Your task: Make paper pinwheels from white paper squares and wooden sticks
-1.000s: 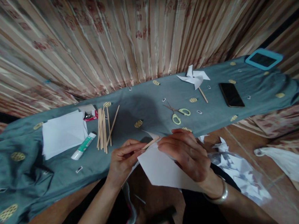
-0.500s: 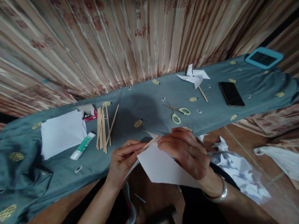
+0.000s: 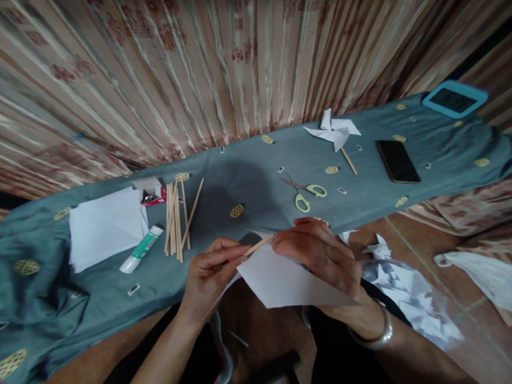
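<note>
My left hand [image 3: 215,271] pinches a thin wooden stick [image 3: 258,246] between thumb and fingers. Against the stick's far end, my right hand [image 3: 319,258] is closed on a white paper pinwheel [image 3: 283,278]. One broad blade of it hangs down toward my lap, and a thin point sticks up beyond the stick. The spot where stick and paper meet is partly covered by my right fingers. Beyond my hands, scissors [image 3: 302,193] with light green handles lie open on the cloth. A finished-looking pinwheel on a stick [image 3: 333,131] lies farther back.
On the cloth-covered table [image 3: 255,180] at left are white paper sheets [image 3: 105,229], a glue tube [image 3: 141,250], a small red-and-white box [image 3: 151,193] and several wooden sticks [image 3: 177,221]. A phone [image 3: 397,161] and blue-framed device [image 3: 455,99] lie right. Paper scraps [image 3: 410,292] fill a clear bag below.
The hanging paper blade has tilted slightly, its lower edge rising and shifting right. Both hands keep their hold at nearly the same place.
</note>
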Demonstrator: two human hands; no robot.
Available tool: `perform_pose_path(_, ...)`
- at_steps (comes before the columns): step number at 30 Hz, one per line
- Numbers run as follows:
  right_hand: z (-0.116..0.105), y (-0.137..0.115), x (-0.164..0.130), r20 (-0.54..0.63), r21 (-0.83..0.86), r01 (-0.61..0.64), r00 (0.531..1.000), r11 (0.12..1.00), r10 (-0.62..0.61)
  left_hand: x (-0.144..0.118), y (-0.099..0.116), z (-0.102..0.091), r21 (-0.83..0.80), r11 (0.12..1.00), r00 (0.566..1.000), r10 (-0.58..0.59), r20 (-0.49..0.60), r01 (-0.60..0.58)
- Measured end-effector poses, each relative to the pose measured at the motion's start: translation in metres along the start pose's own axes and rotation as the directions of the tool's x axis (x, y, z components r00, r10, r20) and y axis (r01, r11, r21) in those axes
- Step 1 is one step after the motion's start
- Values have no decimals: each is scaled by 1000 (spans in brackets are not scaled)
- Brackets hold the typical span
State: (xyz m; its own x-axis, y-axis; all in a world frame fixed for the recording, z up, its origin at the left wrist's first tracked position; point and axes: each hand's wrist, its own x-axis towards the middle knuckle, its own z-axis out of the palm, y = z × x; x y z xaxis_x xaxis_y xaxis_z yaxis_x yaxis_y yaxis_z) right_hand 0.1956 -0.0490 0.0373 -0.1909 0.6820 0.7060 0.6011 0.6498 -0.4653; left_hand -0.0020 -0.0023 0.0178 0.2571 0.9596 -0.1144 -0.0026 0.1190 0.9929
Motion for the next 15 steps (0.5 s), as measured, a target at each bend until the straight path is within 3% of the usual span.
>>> perform_pose_path(6, 0, -1, -1, 5, 32, -35, 999, 999, 35, 0, 1, -3, 69, 996, 998, 65, -2, -64)
perform_pose_path(15, 3, 1, -5, -14, 50, -59, 998, 997, 59, 0, 0, -2, 53, 997, 999, 52, 5, -52)
